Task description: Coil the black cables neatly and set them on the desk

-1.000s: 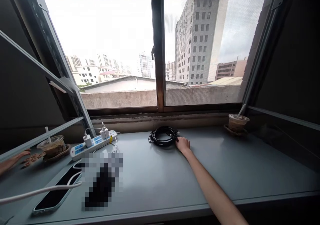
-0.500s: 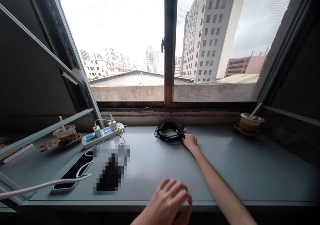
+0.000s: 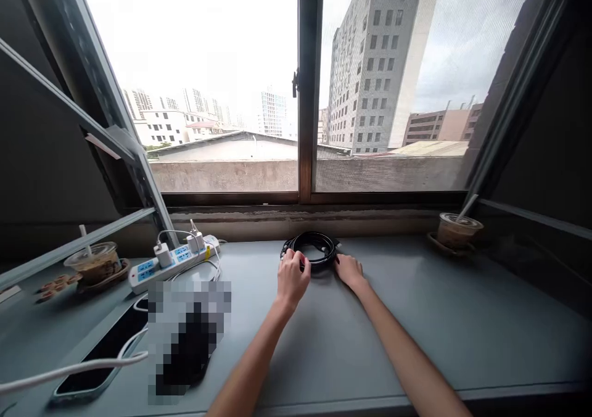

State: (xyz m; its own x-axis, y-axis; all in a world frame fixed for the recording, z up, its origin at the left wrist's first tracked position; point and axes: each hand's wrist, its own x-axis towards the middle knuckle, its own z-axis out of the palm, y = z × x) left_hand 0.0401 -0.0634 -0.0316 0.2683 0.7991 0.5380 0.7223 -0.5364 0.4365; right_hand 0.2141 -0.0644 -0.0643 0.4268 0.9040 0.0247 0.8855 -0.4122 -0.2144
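Head view.

- Coiled black cable point(image 3: 309, 249): flat on grey desk point(image 3: 416, 318), at far edge below window sill, centre.
- Left hand point(image 3: 292, 278): fingers curled over coil's near-left rim, apparently pinching the loops.
- Right hand point(image 3: 350, 271): open, palm down, fingertips touching coil's right rim.
- Power strip point(image 3: 172, 261) with plugged chargers: left of coil, apart.
- Iced drink cup point(image 3: 457, 231): far right, well apart.
- Phone point(image 3: 99, 358): near left, white lead across it.

Risks, as judged:
- Loops likely to spring apart if gripped on one side only.
- Loose connector end liable to drag and catch.
- Wide leftward sweep could snag charger leads.
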